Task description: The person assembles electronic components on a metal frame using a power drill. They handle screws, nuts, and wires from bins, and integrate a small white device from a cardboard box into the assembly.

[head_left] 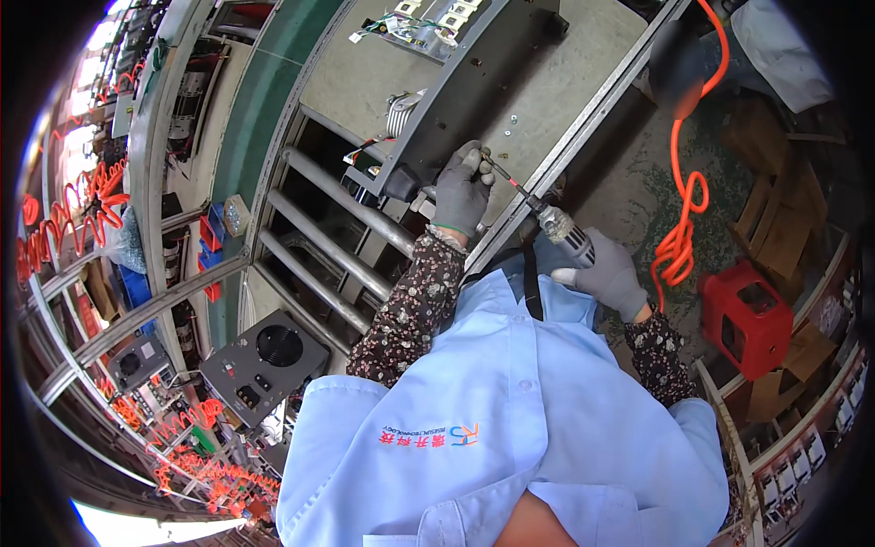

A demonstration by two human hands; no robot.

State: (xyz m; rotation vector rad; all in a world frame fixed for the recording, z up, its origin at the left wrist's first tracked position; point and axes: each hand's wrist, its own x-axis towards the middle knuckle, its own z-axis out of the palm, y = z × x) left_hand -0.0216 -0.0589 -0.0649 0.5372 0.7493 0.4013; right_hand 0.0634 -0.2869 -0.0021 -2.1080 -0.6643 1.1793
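Landmark: dark metal panel, flat matte sheet with a curved edge, lying on the grey workbench. Steel roller tubes, smooth and round, run just left of and below the panel. Orange coiled hose hangs well right of the panel; red plastic stool sits further right and lower. Left hand, grey knit glove, fingers curled shut over the panel's lower edge, pinching at the driver tip. Right hand, same glove, wrapped closed around the electric screwdriver: ribbed silver barrel, thin bit slanting up to the panel's lower edge. Small screws lie loose on the panel.
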